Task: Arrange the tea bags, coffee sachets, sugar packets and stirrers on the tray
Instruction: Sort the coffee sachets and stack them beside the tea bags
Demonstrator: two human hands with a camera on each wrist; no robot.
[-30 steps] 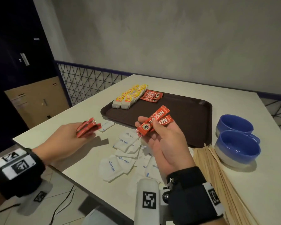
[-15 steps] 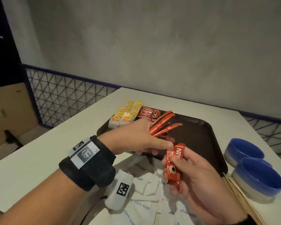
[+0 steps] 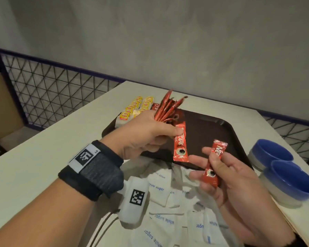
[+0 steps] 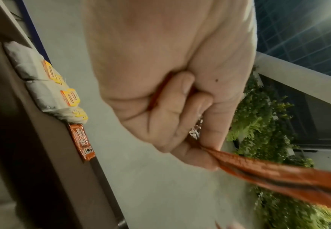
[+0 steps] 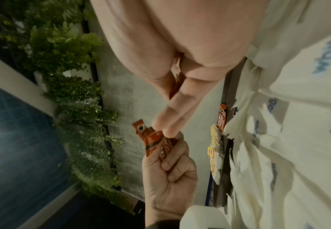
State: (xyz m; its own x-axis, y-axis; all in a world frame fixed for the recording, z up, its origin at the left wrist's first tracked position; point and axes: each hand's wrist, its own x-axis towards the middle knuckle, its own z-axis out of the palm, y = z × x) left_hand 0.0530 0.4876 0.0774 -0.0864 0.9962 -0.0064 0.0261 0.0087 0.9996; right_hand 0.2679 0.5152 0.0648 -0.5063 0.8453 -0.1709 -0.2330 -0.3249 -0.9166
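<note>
Fingers (image 3: 169, 130) of our left hand (image 3: 141, 134) now pinched the coffee sachet (image 3: 180, 141) passed over; our right hand (image 3: 227, 177) kept one sachet (image 3: 214, 163) for the tray (image 3: 212, 125).

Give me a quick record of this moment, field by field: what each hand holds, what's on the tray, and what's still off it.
left hand: grips a bunch of red coffee sachets
right hand: holds one coffee sachet
tray: tea bags at its far left corner
off the tray: sugar packets, on the table
right of the tray: two blue bowls
</note>
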